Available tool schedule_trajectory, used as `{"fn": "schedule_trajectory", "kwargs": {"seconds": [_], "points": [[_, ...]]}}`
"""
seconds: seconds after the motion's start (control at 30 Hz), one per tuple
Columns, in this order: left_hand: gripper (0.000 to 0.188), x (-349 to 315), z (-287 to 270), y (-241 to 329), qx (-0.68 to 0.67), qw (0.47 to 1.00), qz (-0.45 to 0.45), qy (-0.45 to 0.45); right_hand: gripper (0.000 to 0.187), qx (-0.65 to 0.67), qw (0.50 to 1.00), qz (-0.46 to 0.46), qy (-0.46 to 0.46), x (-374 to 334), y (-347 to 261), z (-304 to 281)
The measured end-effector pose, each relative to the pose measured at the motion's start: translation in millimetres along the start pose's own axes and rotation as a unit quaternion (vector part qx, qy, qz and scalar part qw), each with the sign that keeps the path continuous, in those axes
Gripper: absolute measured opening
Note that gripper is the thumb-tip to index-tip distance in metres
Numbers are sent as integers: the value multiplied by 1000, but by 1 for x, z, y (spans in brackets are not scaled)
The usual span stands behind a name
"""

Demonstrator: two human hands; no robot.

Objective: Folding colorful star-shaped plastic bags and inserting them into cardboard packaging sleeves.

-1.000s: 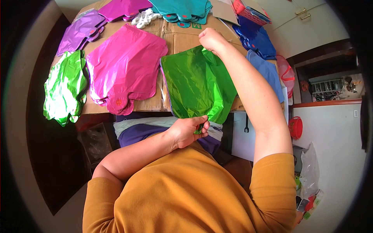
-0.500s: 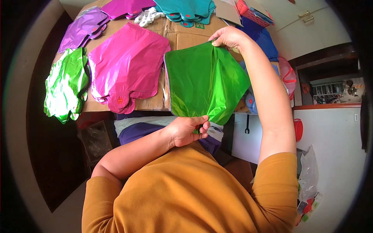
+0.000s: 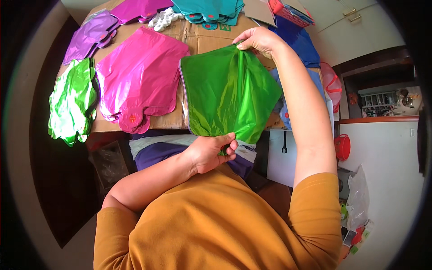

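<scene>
A flat, shiny green foil balloon (image 3: 220,92) is stretched upright between my two hands. My right hand (image 3: 258,41) pinches its top edge between thumb and fingers. Low down, close to my body, my left hand (image 3: 215,150) grips the bottom end, and the fingers cover that part. Creases run through the foil from one hand to the other. Just left of it, a stack of pink foil balloons (image 3: 139,76) lies on the cardboard (image 3: 195,44), round tabs toward me. Beside that, bright green foil balloons (image 3: 73,101) hang over the table's left edge.
Purple (image 3: 87,38), magenta (image 3: 139,9) and teal foil balloons (image 3: 209,10) lie along the far side, with a white bundle (image 3: 165,19) between. Blue foil balloons (image 3: 299,42) and a red basket (image 3: 292,11) are at right. A red bucket (image 3: 342,147) hangs by the white cabinet (image 3: 382,166).
Both hands and the green foil balloon sit slightly further left in the picture, and the whole scene has shifted a little. The grip of each hand stays the same.
</scene>
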State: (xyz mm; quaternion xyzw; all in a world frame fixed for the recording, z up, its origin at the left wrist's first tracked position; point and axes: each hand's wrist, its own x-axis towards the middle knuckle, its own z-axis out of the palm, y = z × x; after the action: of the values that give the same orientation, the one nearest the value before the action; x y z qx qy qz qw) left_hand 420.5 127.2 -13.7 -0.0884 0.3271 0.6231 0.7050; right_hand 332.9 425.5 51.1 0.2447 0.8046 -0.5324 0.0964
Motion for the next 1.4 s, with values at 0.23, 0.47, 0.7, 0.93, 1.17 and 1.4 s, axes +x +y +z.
{"fn": "schedule_trajectory", "kwargs": {"seconds": [0.23,0.47,0.7,0.93,1.17,1.4], "points": [[14,10,-11,-7,-50,998,-10,-38,20,-86,996,2,3,9,6,5],[17,10,-3,-6,-54,998,-4,-30,17,-98,995,-14,-10,17,8,4],[17,15,2,-9,-28,1000,-3,10,31,-75,989,9,126,33,19,21],[21,16,0,-15,1,1000,10,3,35,-277,937,53,205,33,13,44],[17,16,0,-18,11,1000,15,3,35,-314,926,70,199,27,2,54],[15,15,-1,-17,-6,1000,7,3,27,-295,936,50,187,28,3,50]]}}
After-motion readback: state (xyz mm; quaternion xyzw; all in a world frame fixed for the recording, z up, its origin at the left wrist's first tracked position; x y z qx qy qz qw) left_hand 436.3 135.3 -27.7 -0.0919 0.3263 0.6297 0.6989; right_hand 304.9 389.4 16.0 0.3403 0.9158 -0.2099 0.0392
